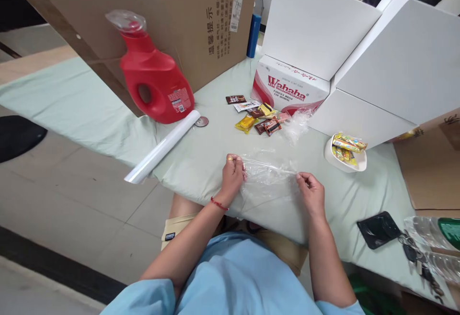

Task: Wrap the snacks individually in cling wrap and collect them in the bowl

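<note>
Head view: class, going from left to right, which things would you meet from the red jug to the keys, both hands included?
Red jug, left hand, clear plastic, right hand, white dish, black pouch, keys.

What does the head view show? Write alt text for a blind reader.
A person's left grip and right grip hold thin clear plastic between them over a pale cloth. Beyond lie small wrapped packets, with a red jug left, a Wahaha carton behind and a white bowl right.

The person's left arm [190, 243] and right arm [325, 253] are pointing forward. The left hand [233, 176] and right hand [312, 194] are both pinching, apart from each other.
</note>
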`<state>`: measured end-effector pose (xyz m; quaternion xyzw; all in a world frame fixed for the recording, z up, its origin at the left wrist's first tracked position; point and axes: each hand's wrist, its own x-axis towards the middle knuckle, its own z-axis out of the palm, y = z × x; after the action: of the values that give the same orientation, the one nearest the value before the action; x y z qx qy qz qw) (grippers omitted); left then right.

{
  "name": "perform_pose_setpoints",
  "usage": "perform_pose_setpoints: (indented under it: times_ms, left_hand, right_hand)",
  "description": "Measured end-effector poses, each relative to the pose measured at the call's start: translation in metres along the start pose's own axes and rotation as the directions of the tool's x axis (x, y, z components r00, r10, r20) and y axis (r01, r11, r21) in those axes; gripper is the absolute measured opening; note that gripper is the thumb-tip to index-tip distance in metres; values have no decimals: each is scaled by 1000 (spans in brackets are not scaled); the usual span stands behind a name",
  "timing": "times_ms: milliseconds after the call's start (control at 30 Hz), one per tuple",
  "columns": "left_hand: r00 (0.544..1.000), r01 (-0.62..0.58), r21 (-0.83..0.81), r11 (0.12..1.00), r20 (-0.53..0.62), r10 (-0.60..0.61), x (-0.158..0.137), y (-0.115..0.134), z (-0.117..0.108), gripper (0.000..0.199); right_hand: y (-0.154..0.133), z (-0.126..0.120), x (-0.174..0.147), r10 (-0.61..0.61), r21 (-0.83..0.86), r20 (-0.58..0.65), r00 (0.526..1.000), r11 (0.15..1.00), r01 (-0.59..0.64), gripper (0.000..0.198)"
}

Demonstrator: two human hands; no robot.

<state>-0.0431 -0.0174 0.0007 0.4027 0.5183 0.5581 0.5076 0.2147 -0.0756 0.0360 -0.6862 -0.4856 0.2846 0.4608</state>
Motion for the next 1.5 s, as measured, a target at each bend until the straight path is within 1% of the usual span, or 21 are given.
perform_pose_setpoints:
  times_ms: [133,200,400,467,533,600,667,700,733,800,867,933,1000,1067,1133,1167,1200,1233,1333,1433,1500]
  left_hand:
    - [1000,11,15,1000,-14,-11,-4,5,-1,32]
    - [999,33,23,999,-9,-33,-3,6,-4,30]
    - [985,132,108,985,92,-142,9,10,-23,24]
    - [982,125,158,980,123,-145,10,13,-31,21]
    - [981,98,233,967,142,-134,8,15,-37,18]
    - [987,67,303,951,119,-107,5,17,-41,16]
    - [997,44,353,935,43,-63,2,20,-44,17]
    - [1000,22,382,924,-11,-19,1,22,-45,18]
    - [997,-14,421,907,-65,46,-1,24,-47,19]
    - [969,-128,528,840,-113,218,-4,29,-47,17]
    - [934,-274,612,742,-15,358,-6,36,-44,12]
    - [901,-417,627,658,187,392,-7,41,-36,14]
    - [847,-531,591,607,402,348,-4,42,-23,19]
    - [765,-620,531,578,573,294,1,37,-10,18]
    - [674,-688,475,549,697,243,8,28,-1,18]
    - [643,-708,464,532,735,215,10,22,2,22]
    - [628,-718,468,515,756,188,13,16,3,28]
    - [629,-718,485,499,760,165,14,11,3,33]
    - [667,-697,536,476,728,158,15,-1,-1,42]
    - [680,-692,529,491,707,197,13,-3,-6,45]
    - [705,-669,535,516,676,215,14,-2,-8,44]
  right_hand:
    - [17,-1,-24,106,24,104,989,994,-109,41]
    - [19,-2,-30,122,19,137,983,992,-126,43]
    - [7,-22,-21,178,75,84,980,980,-185,49]
    - [6,-32,-19,218,38,138,966,974,-226,50]
    - [9,-43,-20,267,-47,234,935,963,-264,52]
    - [14,-53,-23,308,-148,327,894,951,-273,54]
    - [19,-62,-27,319,-232,373,871,941,-245,56]
    - [21,-66,-27,309,-267,358,881,938,-220,58]
    - [23,-69,-27,285,-298,310,907,935,-192,60]
    - [25,-73,-22,206,-344,128,970,927,-152,65]
    - [25,-70,-11,146,-350,-32,989,925,-148,68]
    - [24,-61,3,146,-298,-60,987,941,-157,69]
    - [22,-45,17,158,-222,2,987,963,-154,68]
    - [19,-27,29,145,-157,87,986,979,-130,65]
    - [17,-13,37,108,-105,140,984,990,-93,57]
    - [17,-9,39,81,-86,131,988,994,-70,52]
    - [17,-7,40,54,-71,92,994,996,-48,46]
    - [19,-8,39,33,-65,27,999,997,-31,42]
    - [31,-18,33,9,-74,-153,988,997,-20,39]
    - [47,-30,22,40,-102,-145,989,993,-55,40]
    - [56,-33,17,65,-125,-126,990,989,-80,42]
